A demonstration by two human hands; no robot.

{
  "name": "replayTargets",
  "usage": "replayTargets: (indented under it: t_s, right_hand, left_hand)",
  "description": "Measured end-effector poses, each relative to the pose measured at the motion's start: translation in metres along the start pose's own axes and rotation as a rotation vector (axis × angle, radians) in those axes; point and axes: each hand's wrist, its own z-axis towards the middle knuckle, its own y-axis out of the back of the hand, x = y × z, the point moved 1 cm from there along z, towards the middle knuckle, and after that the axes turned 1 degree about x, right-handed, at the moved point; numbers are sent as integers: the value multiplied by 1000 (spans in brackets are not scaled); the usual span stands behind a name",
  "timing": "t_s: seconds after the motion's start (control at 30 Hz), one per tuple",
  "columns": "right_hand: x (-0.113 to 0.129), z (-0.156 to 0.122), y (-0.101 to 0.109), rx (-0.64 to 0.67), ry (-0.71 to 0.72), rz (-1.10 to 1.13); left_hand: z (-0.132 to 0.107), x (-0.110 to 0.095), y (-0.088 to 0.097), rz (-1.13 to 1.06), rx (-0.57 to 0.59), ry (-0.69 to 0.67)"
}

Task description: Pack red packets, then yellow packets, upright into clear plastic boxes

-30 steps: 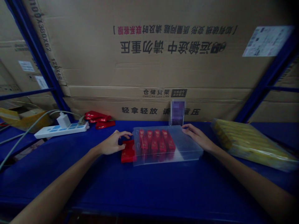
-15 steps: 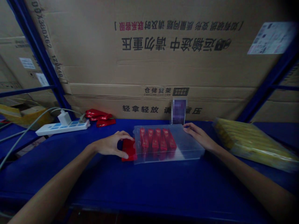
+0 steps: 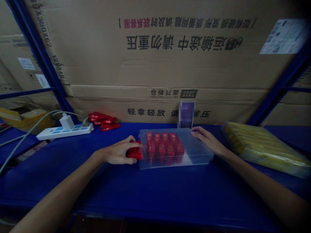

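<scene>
Here, blue tabletop (image 3: 170, 191); cardboard (image 3: 97, 68) behind; left hand (image 3: 119, 152) pinches red packet (image 3: 134, 153); right hand (image 3: 207, 139) grips clear case (image 3: 193, 147).

Red packets (image 3: 162, 147), colourless box (image 3: 194, 147), blue tabletop (image 3: 170, 191), yellow bundle (image 3: 264, 147), brown cardboard (image 3: 155, 72)

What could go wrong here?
The left fingers curl around a red packet at the left edge of the plastic box, possibly nudging it. The right fingers sit at the box's far right corner; a slip could let it swivel. Pushed back, it might topple the upright blurred object behind.
</scene>
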Motion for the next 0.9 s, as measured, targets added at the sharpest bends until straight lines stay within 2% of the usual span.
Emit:
replayTargets:
  t_s: [0.1, 0.27, 0.5, 0.73, 0.9]
  right_hand:
    - [-2, 0, 0, -11, 8, 10]
    - [-3, 1, -1, -19, 31, 10]
    - [-2, 0, -1, -36, 28, 1]
    - [-5, 2, 0, -24, 18, 3]
    - [-4, 0, 1, -11, 8, -5]
  left_hand:
    - [0, 0, 0, -37, -40, 14]
    - [0, 4, -1, -220, -144, 20]
    - [4, 14, -8, -425, -169, 46]
    - [10, 9, -13, -400, -233, 68]
    - [13, 11, -16, -344, -238, 61]
